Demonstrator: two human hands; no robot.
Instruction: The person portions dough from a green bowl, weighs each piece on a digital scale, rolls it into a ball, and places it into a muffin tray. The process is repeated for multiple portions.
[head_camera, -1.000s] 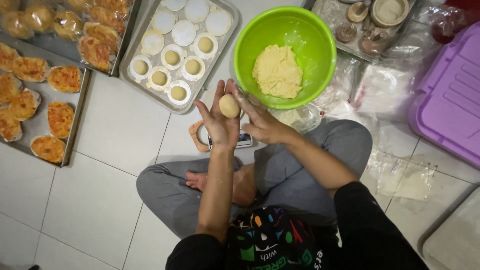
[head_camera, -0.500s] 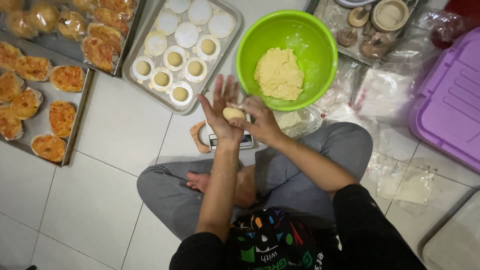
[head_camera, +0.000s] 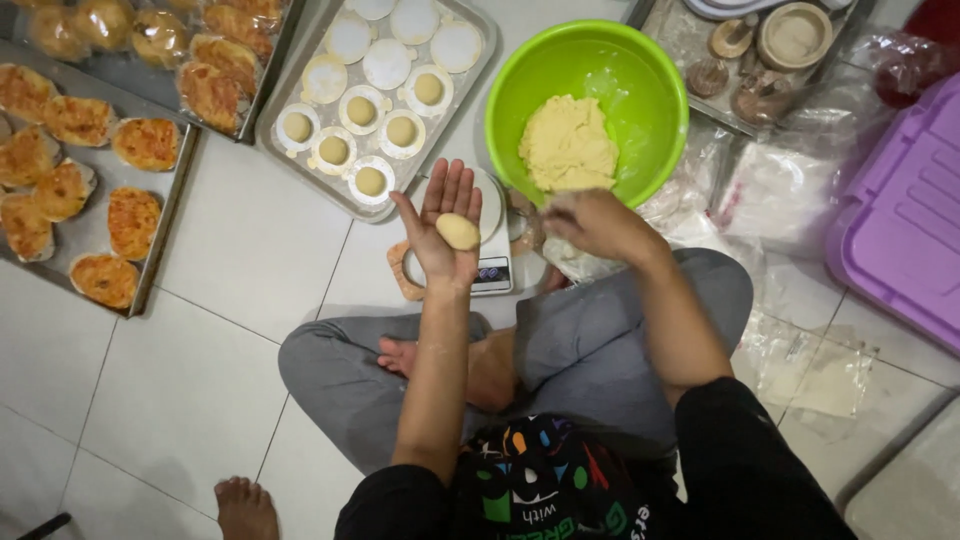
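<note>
Head view: left hand (head_camera: 445, 235) lies open, dough ball (head_camera: 458, 231) resting on its palm above the scale (head_camera: 492, 262); right hand (head_camera: 590, 222), loosely curled and empty, hovers beside the green bowl (head_camera: 520, 90). Even, gentle rolling would likely keep it round.

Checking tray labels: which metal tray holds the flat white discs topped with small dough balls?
The middle tray, left of the green bowl; the other left-hand trays hold browned baked pieces.

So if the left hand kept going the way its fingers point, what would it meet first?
The left hand, palm up with a dough ball on it, points up the picture. It would probably first meet the metal tray of dough discs, near its closest corner, though height above the floor is unclear.
</note>
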